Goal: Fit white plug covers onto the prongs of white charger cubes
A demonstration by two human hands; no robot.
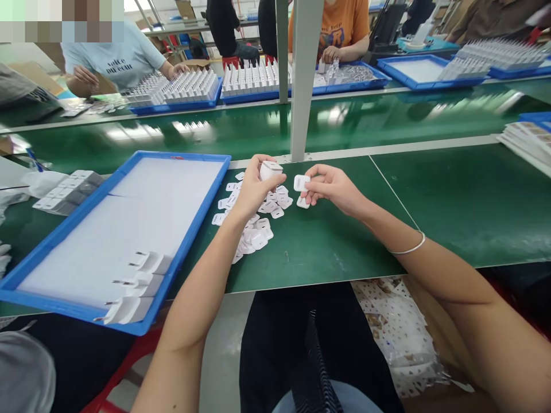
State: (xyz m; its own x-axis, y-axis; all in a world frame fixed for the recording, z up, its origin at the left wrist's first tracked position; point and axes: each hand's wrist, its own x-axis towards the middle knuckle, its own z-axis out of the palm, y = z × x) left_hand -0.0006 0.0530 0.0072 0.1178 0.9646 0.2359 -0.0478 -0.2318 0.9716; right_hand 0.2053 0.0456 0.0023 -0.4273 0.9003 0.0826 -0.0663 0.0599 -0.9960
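My left hand (257,182) is closed around a white charger housing (270,169), lifted above the green bench. To its right, my right hand (329,186) pinches a small white square cover plate (301,183) between thumb and fingers. Another white plate (303,202) shows just under those fingers; whether it is held or lies on the bench I cannot tell. A loose pile of similar white plates (256,236) spreads over the bench below and around my left hand. Three white plug chargers (140,284) with metal pins lie in the near corner of the blue-rimmed tray (183,213).
Left of the tray sits a block of white charger pieces (69,192). A grey post (303,86) rises from the bench's far edge. Across the green line, people work by blue trays full of upright chargers (253,77). Stacked trays (531,140) stand at the right.
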